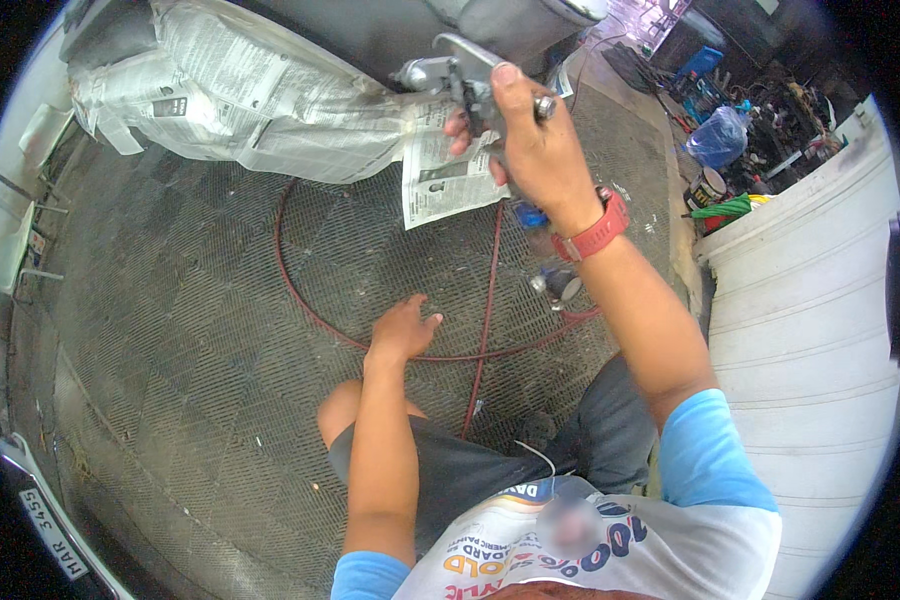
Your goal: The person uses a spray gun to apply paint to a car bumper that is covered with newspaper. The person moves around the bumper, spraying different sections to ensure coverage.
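Observation:
My right hand [545, 155] is raised and wrapped round the grip of a metallic spray gun [467, 84]. The gun's nozzle points left, close to a grey vehicle panel [385, 28]. Taped newspaper sheets [280, 110] cover the lower part of that panel, and one sheet hangs loose below the gun. Part of the gun is hidden behind my fingers. Above my bent knee, my left hand [402, 328] holds nothing; its fingers are stretched out with the thumb apart.
A red hose [488, 300] loops over the ribbed floor [200, 280]. Beside my right forearm lies a small metal fitting or cup [560, 285]. Chairs [10, 250] line the left; a white corrugated door [800, 350] and clutter with a blue plastic bag [718, 137] stand right.

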### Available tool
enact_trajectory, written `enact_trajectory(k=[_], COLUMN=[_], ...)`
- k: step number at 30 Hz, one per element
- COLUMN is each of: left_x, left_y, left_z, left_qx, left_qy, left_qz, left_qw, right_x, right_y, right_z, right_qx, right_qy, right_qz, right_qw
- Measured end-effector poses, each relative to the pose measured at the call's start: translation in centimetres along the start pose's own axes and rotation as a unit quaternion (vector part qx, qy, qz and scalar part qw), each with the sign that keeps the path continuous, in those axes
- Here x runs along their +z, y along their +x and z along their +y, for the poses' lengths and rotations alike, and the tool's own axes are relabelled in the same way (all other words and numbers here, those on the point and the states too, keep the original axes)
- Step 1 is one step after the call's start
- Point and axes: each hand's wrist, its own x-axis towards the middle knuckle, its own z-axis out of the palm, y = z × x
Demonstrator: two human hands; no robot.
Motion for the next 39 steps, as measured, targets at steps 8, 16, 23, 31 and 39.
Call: enact_trajectory(k=[8, 16, 23, 31, 39], left_x=[-1.0, -0.6, -1.0, -1.0, -1.1], left_y=[-0.8, -0.8, -1.2, -1.2, -1.6], left_z=[-0.3, -0.6, 0.2, -1.0, -0.9], left_qx=[0.005, -0.005, 0.005, 0.009, 0.008], left_qy=[0.018, 0.018, 0.005, -0.009, -0.002], left_qz=[-0.007, -0.007, -0.011, -0.007, 0.004], left_qw=[1.0, 1.0, 1.0, 1.0, 1.0], right_x=[-6.4, -1.2, 0.6, -3.7, 1.3], right_y=[3.3, 2.6, 2.9, 5.2, 4.3], right_z=[1.2, -0.2, -2.4, -1.7, -3.0], right_qx=[0.009, -0.012, -0.038, -0.056, -0.06], right_qy=[-0.115, -0.062, -0.03, -0.103, -0.049], right_qz=[0.1, 0.044, -0.031, 0.118, 0.007], right_qw=[0.988, 0.997, 0.998, 0.986, 0.997])
